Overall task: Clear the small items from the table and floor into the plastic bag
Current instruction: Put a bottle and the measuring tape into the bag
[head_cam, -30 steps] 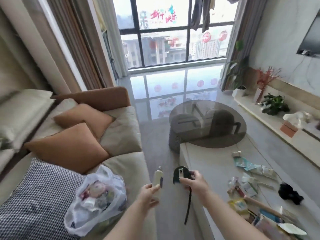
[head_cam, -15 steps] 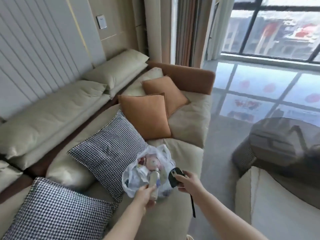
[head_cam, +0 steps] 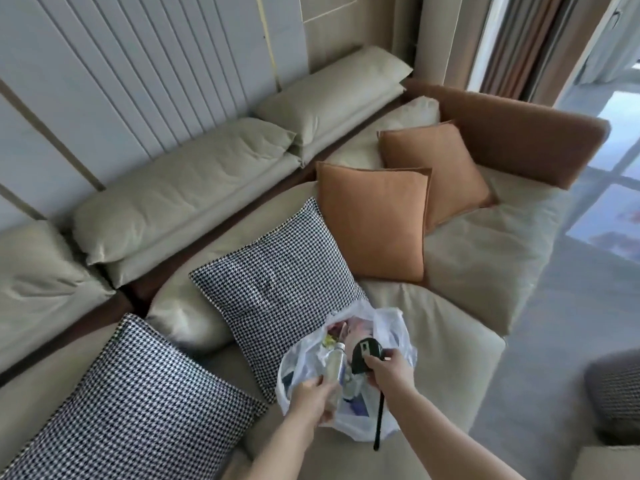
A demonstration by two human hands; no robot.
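Observation:
A clear plastic bag (head_cam: 391, 327) with several small items inside sits open on the beige sofa seat (head_cam: 446, 327). My left hand (head_cam: 311, 396) grips a small pale bottle (head_cam: 335, 363) with a silver cap, held over the bag's mouth. My right hand (head_cam: 386, 370) grips a black device (head_cam: 363, 353) with a small white panel, just above the bag's right side. A black strap (head_cam: 379, 424) hangs down from that device past the bag.
Two houndstooth cushions (head_cam: 277, 289) and two orange cushions (head_cam: 374, 223) lie on the sofa left of and behind the bag. A brown armrest (head_cam: 512, 133) ends the sofa at the far right. Grey floor (head_cam: 554, 341) runs along the right, with a dark stool (head_cam: 613, 393) at the edge.
The view has swung from the table to the sofa. Both my hands have carried the bottle and the black device over to the bag's opening.

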